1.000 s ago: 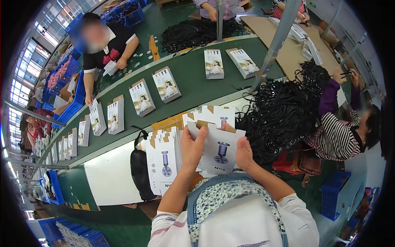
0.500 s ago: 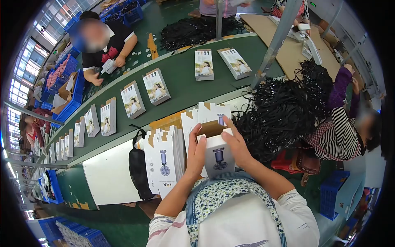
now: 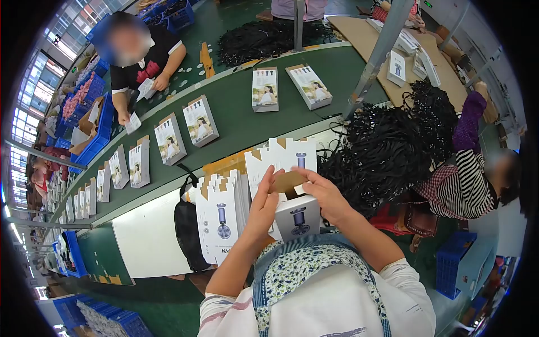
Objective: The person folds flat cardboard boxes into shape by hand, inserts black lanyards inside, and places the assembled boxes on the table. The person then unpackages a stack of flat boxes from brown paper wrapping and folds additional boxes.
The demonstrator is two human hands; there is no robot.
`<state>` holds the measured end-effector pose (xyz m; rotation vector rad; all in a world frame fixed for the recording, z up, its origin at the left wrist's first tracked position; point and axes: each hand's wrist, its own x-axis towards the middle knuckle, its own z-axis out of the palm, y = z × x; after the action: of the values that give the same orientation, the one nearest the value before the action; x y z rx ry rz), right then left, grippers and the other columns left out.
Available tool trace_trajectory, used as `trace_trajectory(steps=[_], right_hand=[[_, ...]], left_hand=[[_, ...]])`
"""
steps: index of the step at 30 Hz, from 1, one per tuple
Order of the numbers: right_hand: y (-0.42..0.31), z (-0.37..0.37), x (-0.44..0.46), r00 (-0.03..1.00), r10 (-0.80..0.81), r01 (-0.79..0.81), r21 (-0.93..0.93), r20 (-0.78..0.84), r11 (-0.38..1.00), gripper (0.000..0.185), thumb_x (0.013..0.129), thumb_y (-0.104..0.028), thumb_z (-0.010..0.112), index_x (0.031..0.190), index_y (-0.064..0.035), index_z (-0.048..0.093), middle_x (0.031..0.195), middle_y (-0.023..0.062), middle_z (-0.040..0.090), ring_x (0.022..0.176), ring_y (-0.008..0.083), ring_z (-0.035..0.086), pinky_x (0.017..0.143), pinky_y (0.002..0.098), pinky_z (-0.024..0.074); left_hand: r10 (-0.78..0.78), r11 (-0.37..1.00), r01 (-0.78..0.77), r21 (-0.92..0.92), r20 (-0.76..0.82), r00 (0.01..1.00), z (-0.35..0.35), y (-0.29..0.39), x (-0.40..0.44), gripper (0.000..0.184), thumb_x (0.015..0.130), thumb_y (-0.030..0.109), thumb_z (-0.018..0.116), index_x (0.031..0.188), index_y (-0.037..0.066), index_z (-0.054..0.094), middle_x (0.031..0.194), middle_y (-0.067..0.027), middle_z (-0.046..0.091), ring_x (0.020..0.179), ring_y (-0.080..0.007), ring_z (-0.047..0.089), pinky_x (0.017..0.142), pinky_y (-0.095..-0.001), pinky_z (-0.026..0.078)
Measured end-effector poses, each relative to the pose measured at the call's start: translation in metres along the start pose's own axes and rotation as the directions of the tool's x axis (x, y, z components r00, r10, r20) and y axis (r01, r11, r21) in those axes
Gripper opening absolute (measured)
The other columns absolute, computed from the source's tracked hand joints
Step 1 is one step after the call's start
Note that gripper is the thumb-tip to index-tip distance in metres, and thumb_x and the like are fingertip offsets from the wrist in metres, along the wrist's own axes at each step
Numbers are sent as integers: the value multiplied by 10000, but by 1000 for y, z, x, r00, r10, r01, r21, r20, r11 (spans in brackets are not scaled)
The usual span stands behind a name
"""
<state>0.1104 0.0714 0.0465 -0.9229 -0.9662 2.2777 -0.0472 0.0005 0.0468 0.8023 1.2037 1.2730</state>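
Note:
A white fan box [image 3: 298,218], opened out into a box shape, is held upright close to the apron. My left hand [image 3: 263,209] grips its left side, fingers near the raised brown flap. At the box's top right, my right hand [image 3: 325,196] holds the edge, with fingertips by the flaps at the opening. The inside of the box is mostly hidden. Left of my hands stands a row of flat folded cartons [image 3: 220,219] printed with a fan. More flat cartons [image 3: 268,158] lie just behind the held box.
Printed boxes [image 3: 265,90] lie spaced along the green belt [image 3: 230,106]. A heap of black straps [image 3: 382,151] is at the right. A black bag [image 3: 188,230] hangs at the left. Co-workers sit across the belt and at the right; a metal post [image 3: 379,56] rises at the upper right.
The flat carton in my hands has been opened into a box, and its flaps have shifted under my fingers. Boxes on the belt have moved left. A white box now lies on the brown table.

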Motion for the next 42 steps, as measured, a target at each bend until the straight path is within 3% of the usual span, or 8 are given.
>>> trace_trajectory(steps=[10,18,22,24,28,35,39,42], right_hand=[[-13,-9,-2,996,-13,47,-413,84,909,319,879,-126,526,1177,-13,521,1199,94,493,1049,147,493,924,282,382],[-5,11,-8,998,-35,50,-308,54,950,387,890,-71,421,1269,2,437,1153,98,514,1051,155,490,938,284,376],[15,6,-6,986,-164,160,-134,-14,978,359,925,-153,352,1218,5,485,1092,86,533,998,142,499,889,279,395],[26,-3,-5,917,-380,336,-278,-122,900,390,948,-244,311,1133,12,539,1044,95,537,938,144,505,829,263,402],[21,-3,-3,792,-608,474,-679,50,561,465,955,-338,288,1101,19,548,971,142,539,881,237,533,829,299,402],[16,-4,-10,738,-635,616,-615,230,493,467,940,-348,335,1163,21,514,990,165,552,876,274,543,824,332,410],[23,-7,6,802,-581,516,-652,140,555,395,939,-279,343,1133,10,528,963,147,561,855,261,546,825,326,411],[14,-19,47,730,-678,476,-652,-81,591,352,936,-236,351,1112,13,527,1005,140,571,887,252,543,836,313,406]], left_hand=[[-13,867,-142,478,306,952,-29,22,7,448,915,261,482,1284,8,450,1300,-154,475,1183,-217,459,978,-305,345],[-251,244,-328,912,386,888,-12,66,14,497,781,349,635,1173,55,557,692,-184,613,612,-323,615,618,-374,474],[-424,515,-134,847,387,819,-20,56,18,665,753,436,648,1257,44,464,872,-197,622,788,-300,627,732,-350,474],[85,712,-466,525,594,800,-25,26,12,826,716,509,666,1318,31,364,1098,-190,543,1013,-271,553,878,-347,420],[145,913,-232,335,264,954,-22,-7,-4,944,685,553,685,1347,4,297,1136,-148,468,1089,-250,457,960,-368,346],[435,779,-515,357,284,854,-18,-22,-14,1071,632,509,762,1381,9,183,1176,-166,423,1053,-259,447,915,-382,362],[444,777,-433,458,90,891,-18,-42,-11,1167,620,432,798,1401,45,23,1244,-176,356,1087,-273,437,956,-404,347],[86,945,-80,317,-4,996,-15,-66,-11,1102,729,302,731,1398,88,-118,1311,-198,316,1198,-276,380,973,-394,357]])
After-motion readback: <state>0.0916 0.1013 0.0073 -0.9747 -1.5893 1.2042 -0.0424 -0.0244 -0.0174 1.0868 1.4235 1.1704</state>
